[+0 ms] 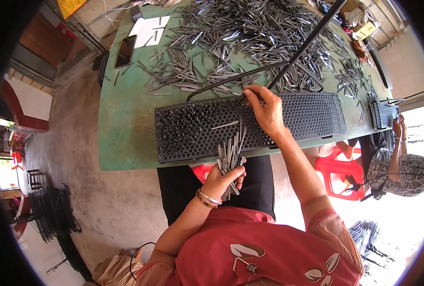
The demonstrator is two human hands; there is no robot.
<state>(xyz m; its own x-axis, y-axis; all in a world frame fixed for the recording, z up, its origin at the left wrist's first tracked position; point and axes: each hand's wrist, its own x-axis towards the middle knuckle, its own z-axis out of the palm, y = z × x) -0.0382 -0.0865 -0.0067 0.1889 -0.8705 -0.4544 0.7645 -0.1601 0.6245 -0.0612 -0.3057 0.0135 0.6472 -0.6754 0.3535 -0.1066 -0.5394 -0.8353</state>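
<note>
My left hand [226, 180] is closed around a bundle of thin grey metal strips [230, 155], held upright at the table's near edge. Over the far edge of a long black perforated rack [307, 117] is my right hand [267, 109], its thumb and fingers pinched together. What sits between those fingertips looks like a dark strip, too small to make out surely. Many strips [183, 128] stand upright in the holes at the rack's left part. One loose strip [225, 125] lies flat across the holes.
A large heap of strips [259, 33] covers the far part of the green table [121, 143]. Black bars [312, 40] rise above the rack. A phone [126, 51] and white paper [150, 31] lie far left. Another person [398, 171] works at a second rack [386, 114] on the right.
</note>
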